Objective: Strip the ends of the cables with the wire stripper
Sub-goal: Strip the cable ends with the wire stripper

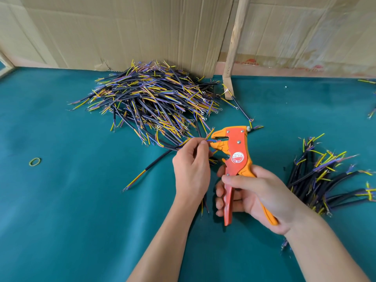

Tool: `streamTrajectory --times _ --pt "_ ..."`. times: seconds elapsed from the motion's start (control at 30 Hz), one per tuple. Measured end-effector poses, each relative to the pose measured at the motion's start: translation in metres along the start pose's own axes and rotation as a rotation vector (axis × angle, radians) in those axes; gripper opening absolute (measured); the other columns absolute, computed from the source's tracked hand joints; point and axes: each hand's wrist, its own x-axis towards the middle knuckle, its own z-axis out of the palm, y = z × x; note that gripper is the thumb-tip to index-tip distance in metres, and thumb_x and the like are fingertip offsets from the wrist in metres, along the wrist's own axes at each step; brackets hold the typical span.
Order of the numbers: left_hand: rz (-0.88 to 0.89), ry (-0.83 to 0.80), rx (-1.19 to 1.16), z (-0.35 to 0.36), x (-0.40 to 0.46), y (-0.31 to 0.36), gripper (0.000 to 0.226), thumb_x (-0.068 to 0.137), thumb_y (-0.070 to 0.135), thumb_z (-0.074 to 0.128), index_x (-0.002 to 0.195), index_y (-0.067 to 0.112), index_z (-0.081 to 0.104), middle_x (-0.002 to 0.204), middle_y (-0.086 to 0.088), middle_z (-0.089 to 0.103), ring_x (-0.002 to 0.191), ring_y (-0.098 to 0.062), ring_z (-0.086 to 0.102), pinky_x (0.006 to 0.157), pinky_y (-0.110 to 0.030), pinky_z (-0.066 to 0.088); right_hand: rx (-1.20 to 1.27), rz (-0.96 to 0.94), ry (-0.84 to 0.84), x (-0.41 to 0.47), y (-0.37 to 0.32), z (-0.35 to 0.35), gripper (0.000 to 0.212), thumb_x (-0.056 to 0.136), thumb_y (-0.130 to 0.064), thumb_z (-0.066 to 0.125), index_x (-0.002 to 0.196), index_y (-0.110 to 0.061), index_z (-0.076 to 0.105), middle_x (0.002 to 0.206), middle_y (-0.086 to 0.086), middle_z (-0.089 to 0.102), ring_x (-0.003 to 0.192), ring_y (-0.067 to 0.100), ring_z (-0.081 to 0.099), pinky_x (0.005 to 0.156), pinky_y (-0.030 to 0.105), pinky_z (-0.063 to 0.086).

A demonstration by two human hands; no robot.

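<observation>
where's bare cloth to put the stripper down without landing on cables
Widest bare cloth: near left, below the rubber band and left of the left hand. Another patch lies beyond the stripper, between the big pile and the small pile. Crowded: around both piles, and by the left hand where a loose cable lies.

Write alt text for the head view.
A right hand grips an orange wire stripper while the left hand feeds a cable's coloured wire ends into its jaws, above a green table. A large cable pile lies behind, a smaller one at right.
</observation>
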Motion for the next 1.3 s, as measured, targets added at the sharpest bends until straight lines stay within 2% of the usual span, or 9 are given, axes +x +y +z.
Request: streamTrajectory --times 0.23,0.57,0.8,1.23,1.3 --pt "-0.016 -0.009 -0.027 -0.0005 0.0005 -0.0015 0.024 0.090 0.026 0.048 0.071 0.024 0.062 0.066 0.005 0.063 0.058 -0.016 0.046 0.060 -0.034 0.036 0.012 -0.016 0.042 0.0006 0.0007 0.0028 0.031 0.081 -0.018 0.075 0.103 -0.006 0.057 0.076 0.022 0.057 0.063 0.037 0.058 0.061 0.048 0.056" --pt "-0.003 -0.009 -0.042 -0.0007 0.0005 -0.0026 0.025 0.090 0.026 0.048 0.068 0.021 0.060 0.057 0.010 0.054 0.056 -0.017 0.043 0.060 -0.032 0.034 -0.004 -0.019 0.030 0.0012 0.0020 0.0025 0.028 0.083 -0.020 0.075 0.099 -0.007 0.056 0.074 0.022 0.056 0.060 0.036 0.055 0.058 0.046 0.054" --pt "-0.009 -0.010 -0.053 -0.0006 0.0002 -0.0028 0.024 0.090 0.025 0.048 0.070 0.021 0.061 0.061 0.007 0.057 0.057 -0.017 0.045 0.060 -0.033 0.035 -0.008 -0.024 0.021 0.0013 0.0021 0.0034 0.013 0.084 -0.021 0.075 0.076 -0.016 0.066 0.071 0.020 0.054 0.057 0.034 0.054 0.056 0.045 0.054" --pt "0.000 -0.014 -0.038 0.0006 0.0002 -0.0023 0.022 0.089 0.025 0.048 0.072 0.022 0.061 0.066 0.004 0.062 0.060 -0.018 0.046 0.062 -0.034 0.036 -0.001 -0.027 0.032 0.0014 0.0016 0.0031 0.013 0.082 -0.022 0.077 0.074 -0.018 0.067 0.070 0.019 0.054 0.056 0.033 0.054 0.055 0.044 0.053" --pt "-0.002 -0.009 -0.038 0.0005 -0.0001 -0.0022 0.022 0.089 0.025 0.048 0.071 0.021 0.061 0.066 0.004 0.062 0.060 -0.018 0.046 0.061 -0.034 0.036 0.000 -0.020 0.031 0.0012 0.0015 0.0028 0.014 0.082 -0.021 0.077 0.079 -0.015 0.065 0.071 0.020 0.055 0.056 0.034 0.054 0.056 0.044 0.053"
